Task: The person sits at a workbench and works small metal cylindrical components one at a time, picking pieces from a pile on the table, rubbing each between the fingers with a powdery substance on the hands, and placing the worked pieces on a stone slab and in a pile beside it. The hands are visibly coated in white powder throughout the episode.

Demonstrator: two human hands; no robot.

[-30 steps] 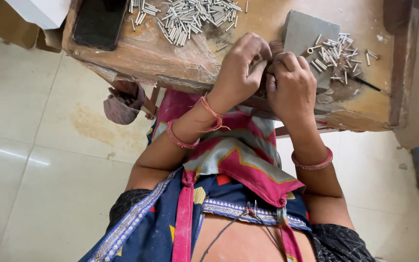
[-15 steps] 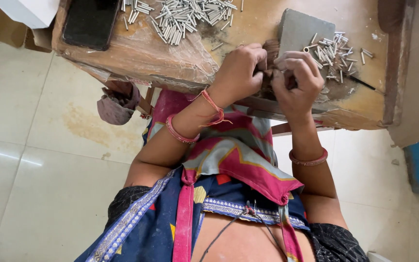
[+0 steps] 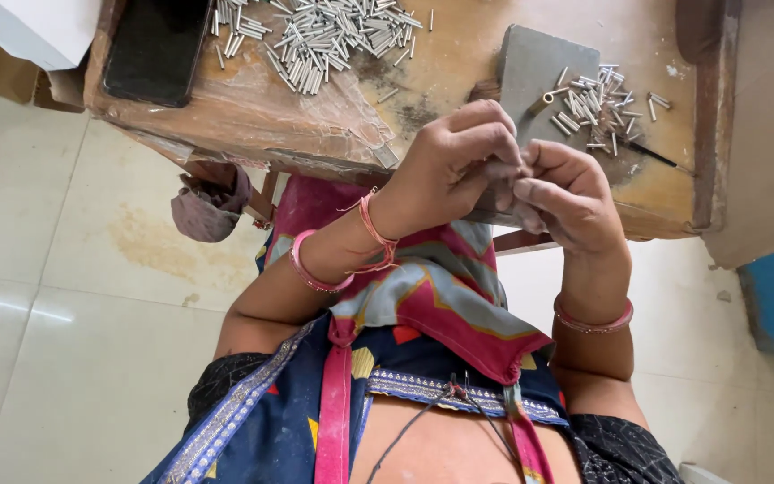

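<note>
I am looking down on my left hand (image 3: 454, 161) and my right hand (image 3: 566, 193), which are meeting fingertip to fingertip just above the near edge of the wooden tabletop (image 3: 226, 99). The fingers of both are curling in narrow, and they are pinching something small between them at the point where they touch; it is too hidden by the fingertips for me to tell what it is.

Just beyond my right hand a small heap of short metal tubes (image 3: 597, 103) is lying partly on a grey stone slab (image 3: 535, 67), with one brass-coloured tube (image 3: 539, 103) sitting at its near edge. A thin dark rod (image 3: 656, 157) is resting on the tabletop to the right of that heap. Farther off, behind my left hand, a much larger pile of metal tubes (image 3: 324, 36) is spreading across the tabletop, well apart from the small heap. A black phone (image 3: 159, 49) is lying face up at the left end, near the big pile. Below the tabletop's left edge a bunched purple cloth (image 3: 208, 202) is hanging over the pale tiled floor (image 3: 64, 269). Pink bangles are sitting on both my wrists.
</note>
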